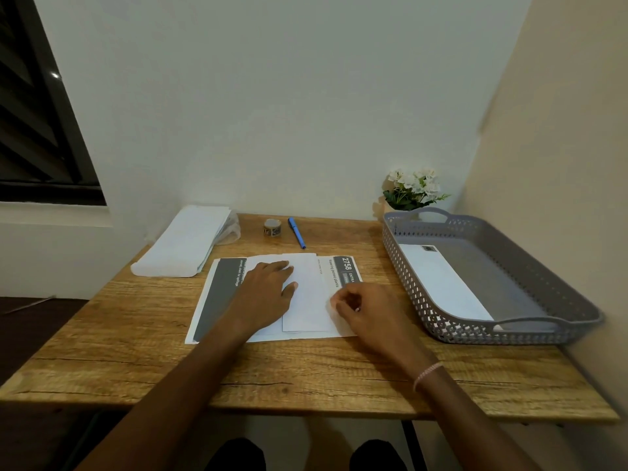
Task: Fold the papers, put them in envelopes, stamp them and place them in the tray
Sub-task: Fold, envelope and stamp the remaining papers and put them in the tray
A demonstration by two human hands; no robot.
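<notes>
Folding: your left hand (265, 294), fingers flat, pins the folded paper (307, 307); your right hand (368, 312) pinches its edge. Align edges before creasing firmly.

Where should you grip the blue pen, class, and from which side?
Pinch the blue pen at mid-barrel, coming down from above. It lies flat on the wooden table, pointing roughly away from the person, so thumb and finger can close across its long sides. A small roll stands close on its left; its right side is bare wood, so probably lean in from the right.
</notes>
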